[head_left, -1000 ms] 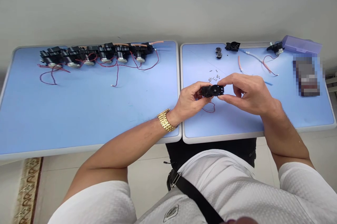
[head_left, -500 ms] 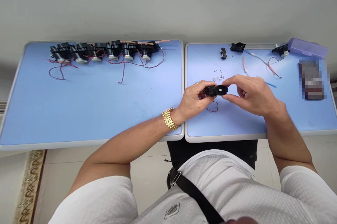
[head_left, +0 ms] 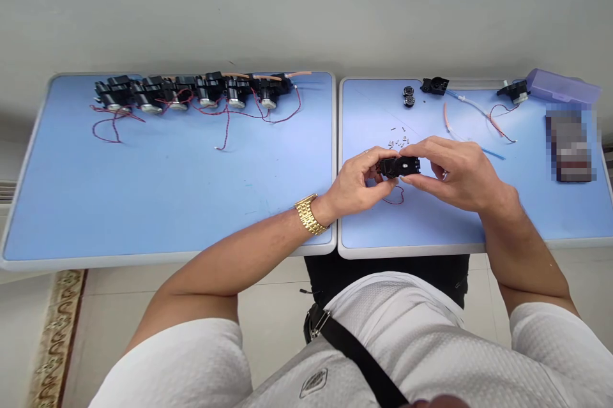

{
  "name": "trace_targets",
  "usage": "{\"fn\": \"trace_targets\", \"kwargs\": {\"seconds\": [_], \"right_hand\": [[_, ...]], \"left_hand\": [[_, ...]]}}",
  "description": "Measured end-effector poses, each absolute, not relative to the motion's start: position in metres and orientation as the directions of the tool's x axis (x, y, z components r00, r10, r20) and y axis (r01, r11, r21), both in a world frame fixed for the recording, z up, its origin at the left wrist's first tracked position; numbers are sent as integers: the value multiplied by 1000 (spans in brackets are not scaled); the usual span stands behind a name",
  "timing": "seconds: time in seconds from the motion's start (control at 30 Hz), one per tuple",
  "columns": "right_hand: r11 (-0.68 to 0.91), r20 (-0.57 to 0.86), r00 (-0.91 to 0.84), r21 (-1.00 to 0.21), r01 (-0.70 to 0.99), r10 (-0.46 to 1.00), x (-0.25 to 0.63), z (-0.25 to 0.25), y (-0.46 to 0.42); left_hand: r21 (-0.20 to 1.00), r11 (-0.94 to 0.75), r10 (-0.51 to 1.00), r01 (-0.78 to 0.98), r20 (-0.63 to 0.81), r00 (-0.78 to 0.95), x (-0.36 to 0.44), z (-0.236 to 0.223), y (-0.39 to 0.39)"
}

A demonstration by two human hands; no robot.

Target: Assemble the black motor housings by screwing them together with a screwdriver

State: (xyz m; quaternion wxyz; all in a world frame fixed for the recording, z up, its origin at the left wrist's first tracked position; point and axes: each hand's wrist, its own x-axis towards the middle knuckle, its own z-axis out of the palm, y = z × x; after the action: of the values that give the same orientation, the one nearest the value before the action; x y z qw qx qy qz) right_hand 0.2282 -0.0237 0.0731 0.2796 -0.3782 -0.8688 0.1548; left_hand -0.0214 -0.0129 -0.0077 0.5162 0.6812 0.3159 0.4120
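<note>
Both my hands hold a small black plastic motor housing (head_left: 400, 166) above the right-hand blue table (head_left: 364, 229). My left hand (head_left: 357, 177) pinches its left end, and my right hand (head_left: 453, 172) grips its right end with the fingertips. My fingers hide part of the housing. A twisted red wire (head_left: 395, 198) loops just below it, and I cannot tell whether the two are joined. Several tiny metal screws (head_left: 398, 138) lie on the table just beyond my hands.
Along the back of the left blue table (head_left: 167, 191) stands a row of black motor units (head_left: 191, 92) with red wires. At the right table's back are black parts (head_left: 435, 85), a purple plastic case (head_left: 561, 87), and a pixelated object (head_left: 569, 145).
The housing has turned in my fingers, and its round face no longer shows as fully. It has moved slightly right, and my fingers have shifted their hold.
</note>
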Motion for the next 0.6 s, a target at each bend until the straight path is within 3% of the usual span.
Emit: {"fn": "trace_targets", "kwargs": {"seconds": [0.1,0.23,0.47,0.6], "right_hand": [[662,377,-546,-472,582,748,230,74,-24],[674,402,-542,-463,575,738,230,74,-25],[707,421,-568,-428,563,707,230,76,-24],[716,429,-573,-415,562,698,230,77,-24]], "left_hand": [[969,-213,815,-123,246,524,-25,-5,-12],[978,-131,814,-160,198,546,-29,-1,-11],[931,-258,782,-259,358,510,-27,-10,-9],[930,-273,783,-247,364,505,-27,-12,-9]]}}
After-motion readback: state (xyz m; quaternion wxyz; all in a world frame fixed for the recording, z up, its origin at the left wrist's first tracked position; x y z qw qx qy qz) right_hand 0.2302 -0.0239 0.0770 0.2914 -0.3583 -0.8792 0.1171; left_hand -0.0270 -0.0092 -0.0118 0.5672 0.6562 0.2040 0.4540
